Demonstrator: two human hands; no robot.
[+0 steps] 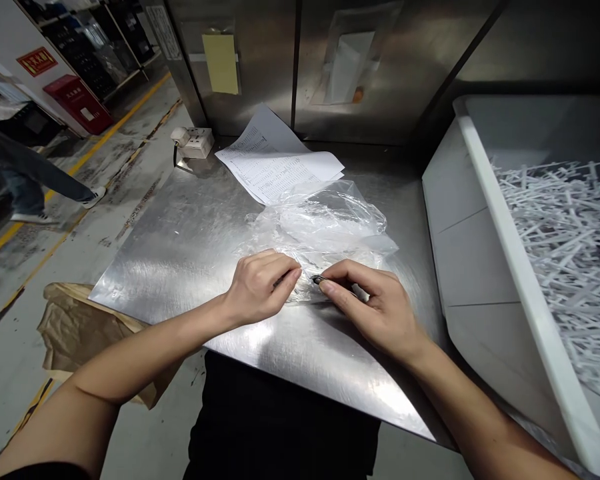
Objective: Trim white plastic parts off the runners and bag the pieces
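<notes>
On the metal table (160, 247), a crumpled clear plastic bag (330, 217) lies in front of me. My left hand (265, 285) is closed in a pinch at the bag's near edge, with clear film showing at its fingertips. From the other side, my right hand (375, 300) pinches a small dark object (317, 279) between thumb and index finger; its kind is too small to tell. The fingertips of both hands are close together but apart. Printed paper sheets (280, 160) lie behind the bag, partly under it.
To the right stands a large white bin (505, 233) holding many thin white plastic pieces (575, 267). A power strip (199, 143) with a plug sits at the table's back left corner. Brown paper (80, 327) is below the left edge. A person's legs (40, 167) show at far left.
</notes>
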